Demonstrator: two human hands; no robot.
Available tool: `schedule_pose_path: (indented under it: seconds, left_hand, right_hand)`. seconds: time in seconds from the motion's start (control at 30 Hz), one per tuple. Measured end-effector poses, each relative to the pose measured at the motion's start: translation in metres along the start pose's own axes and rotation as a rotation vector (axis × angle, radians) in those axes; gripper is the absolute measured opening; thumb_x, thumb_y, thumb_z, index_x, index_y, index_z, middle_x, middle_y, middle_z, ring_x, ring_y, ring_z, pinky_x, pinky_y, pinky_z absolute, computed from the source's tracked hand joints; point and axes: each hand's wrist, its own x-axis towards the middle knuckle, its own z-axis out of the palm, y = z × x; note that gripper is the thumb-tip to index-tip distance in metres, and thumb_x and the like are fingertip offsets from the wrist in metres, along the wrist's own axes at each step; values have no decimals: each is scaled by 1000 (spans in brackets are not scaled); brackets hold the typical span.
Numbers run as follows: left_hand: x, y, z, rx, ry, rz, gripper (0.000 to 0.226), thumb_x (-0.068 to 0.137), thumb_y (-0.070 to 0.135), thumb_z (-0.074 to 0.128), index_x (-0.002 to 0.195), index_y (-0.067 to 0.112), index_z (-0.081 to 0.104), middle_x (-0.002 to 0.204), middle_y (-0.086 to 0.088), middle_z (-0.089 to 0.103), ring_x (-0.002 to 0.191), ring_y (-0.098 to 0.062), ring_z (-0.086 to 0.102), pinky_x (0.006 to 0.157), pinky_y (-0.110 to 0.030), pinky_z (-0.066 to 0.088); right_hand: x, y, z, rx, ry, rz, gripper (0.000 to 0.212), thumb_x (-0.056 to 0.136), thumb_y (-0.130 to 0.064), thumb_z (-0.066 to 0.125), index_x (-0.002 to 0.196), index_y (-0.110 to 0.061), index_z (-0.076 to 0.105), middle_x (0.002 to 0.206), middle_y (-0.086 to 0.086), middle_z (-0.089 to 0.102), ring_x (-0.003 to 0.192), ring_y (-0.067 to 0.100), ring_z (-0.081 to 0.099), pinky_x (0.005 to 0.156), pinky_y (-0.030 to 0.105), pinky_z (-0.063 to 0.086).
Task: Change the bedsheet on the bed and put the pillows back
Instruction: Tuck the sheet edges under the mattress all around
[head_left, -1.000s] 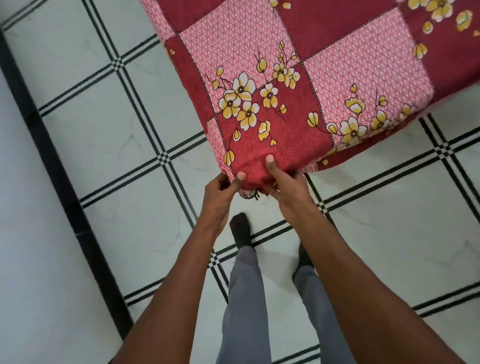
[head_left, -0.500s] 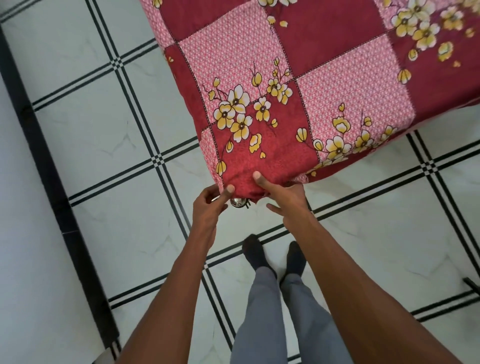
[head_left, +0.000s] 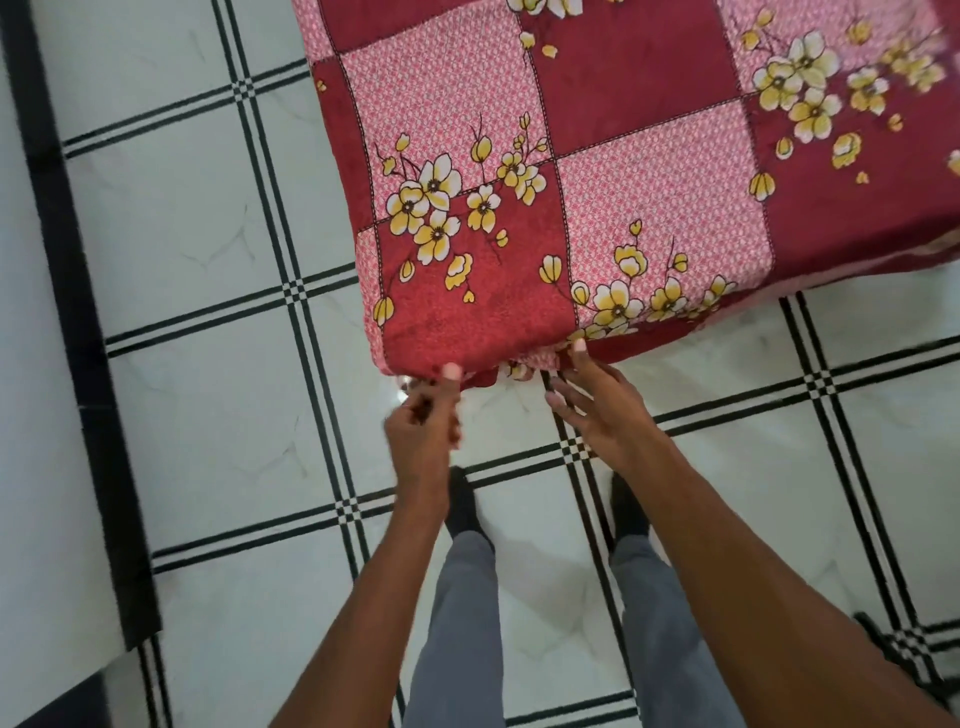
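Head view: both hands (head_left: 423, 423) (head_left: 602, 402) at bedsheet (head_left: 478, 312) corner.

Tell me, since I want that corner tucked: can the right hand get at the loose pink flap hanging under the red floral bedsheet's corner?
Probably yes: the right hand is beside the flap, nothing between them.

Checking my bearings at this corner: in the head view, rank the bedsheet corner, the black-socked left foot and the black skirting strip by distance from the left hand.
1. bedsheet corner, at the left hand thumb.
2. left foot, just below the hand.
3. black skirting strip, far left along the wall.
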Motion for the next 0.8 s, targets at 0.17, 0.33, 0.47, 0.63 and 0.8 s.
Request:
schedule_pose_path:
  seconds: [0.17,0.33,0.47,0.63,0.8]
  left_hand:
    - [-5,-16,84,-449,-99,-240,57,89,37,78,135,12,56,131,-9,67,117,-22,68,103,-39,55]
    - [-1,-7,124,-648,175,-266,44,86,26,81,119,11,57,127,-9,67,105,-21,72,90,-32,61]
    - [3,-13,127,-660,250,-311,34,82,23,85,105,8,66,108,-8,74,79,-14,74,79,-26,63]
    - [6,-29,121,-595,232,-316,27,87,20,80,106,5,68,80,-4,70,65,-10,68,73,-23,60]
    - [8,-43,119,-503,244,-307,16,90,14,78,99,7,66,77,-5,67,65,-14,63,71,-25,59]
  right_hand:
    - [12,-33,7,85,-85,-11,49,85,-29,83,127,-15,62,125,8,71,110,21,70,92,36,61]
    - [25,-39,0,6,29,24,63,70,-25,94,123,-5,66,108,9,78,96,21,77,72,26,61]
    - [28,-39,-1,-20,122,-9,52,70,-24,93,111,-7,66,102,11,78,93,20,77,66,23,56]
    - [30,-26,-11,-76,60,-93,26,88,-23,81,109,-14,70,100,1,73,84,11,67,69,28,49]
    - [30,-15,-22,-72,61,-80,17,91,-22,78,104,-14,69,97,0,68,83,10,61,70,27,50]
